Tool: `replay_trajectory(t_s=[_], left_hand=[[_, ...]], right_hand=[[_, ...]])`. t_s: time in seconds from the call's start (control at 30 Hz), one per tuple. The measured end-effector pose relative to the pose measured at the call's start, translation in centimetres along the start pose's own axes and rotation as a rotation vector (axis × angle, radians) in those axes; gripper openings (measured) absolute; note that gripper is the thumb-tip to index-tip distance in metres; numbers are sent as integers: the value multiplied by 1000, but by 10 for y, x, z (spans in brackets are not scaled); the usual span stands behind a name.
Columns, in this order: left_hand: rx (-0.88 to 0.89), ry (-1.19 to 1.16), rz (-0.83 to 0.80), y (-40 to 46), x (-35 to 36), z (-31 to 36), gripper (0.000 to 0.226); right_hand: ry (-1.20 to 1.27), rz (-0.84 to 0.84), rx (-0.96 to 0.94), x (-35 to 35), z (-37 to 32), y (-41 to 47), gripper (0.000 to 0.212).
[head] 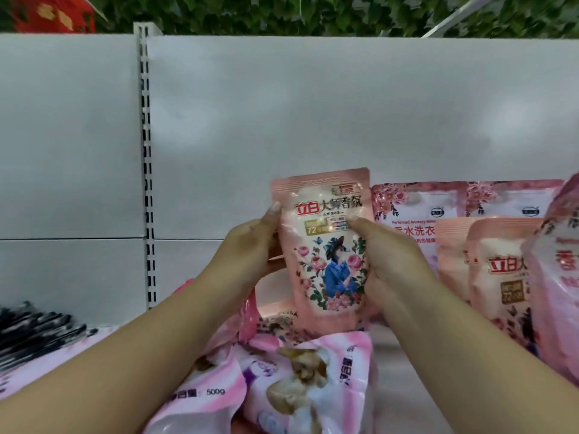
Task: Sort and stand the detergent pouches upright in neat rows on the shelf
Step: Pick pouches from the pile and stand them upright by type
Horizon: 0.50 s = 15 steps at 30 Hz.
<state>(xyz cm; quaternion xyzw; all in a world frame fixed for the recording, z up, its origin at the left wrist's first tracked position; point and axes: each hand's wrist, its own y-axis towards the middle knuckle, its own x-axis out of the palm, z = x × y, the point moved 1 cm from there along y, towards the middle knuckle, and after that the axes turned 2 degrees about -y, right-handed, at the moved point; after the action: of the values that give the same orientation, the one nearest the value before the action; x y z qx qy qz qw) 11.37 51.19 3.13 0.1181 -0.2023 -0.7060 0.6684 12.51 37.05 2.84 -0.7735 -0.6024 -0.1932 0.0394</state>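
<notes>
On white shelf (407, 386) — pink pouches (507, 270), leafy backdrop (313, 14).

rightmost pouch (560, 264) cut off by right edge; dark blurred items (34, 330) at left, maybe packets.

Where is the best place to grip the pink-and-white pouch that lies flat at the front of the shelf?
Probably its near side edges, coming from above: the pink-and-white pouch lies flat, face up, so fingers can pinch its soft sides. Both the left hand and right hand hold the upright pouch.
</notes>
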Motion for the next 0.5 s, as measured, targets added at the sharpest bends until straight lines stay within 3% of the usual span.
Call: replay_trajectory(t_s=[0.1, 0.33, 0.5], left_hand=[[44, 249, -28, 0, -1, 0, 36], [75, 904, -231, -16, -6, 30, 57], [63, 984, -280, -57, -5, 52, 72]], right_hand=[[-16, 126, 17, -11, 4, 6, 38], [-40, 228, 71, -13, 23, 10, 20], [-30, 221, 88, -14, 31, 7, 28]])
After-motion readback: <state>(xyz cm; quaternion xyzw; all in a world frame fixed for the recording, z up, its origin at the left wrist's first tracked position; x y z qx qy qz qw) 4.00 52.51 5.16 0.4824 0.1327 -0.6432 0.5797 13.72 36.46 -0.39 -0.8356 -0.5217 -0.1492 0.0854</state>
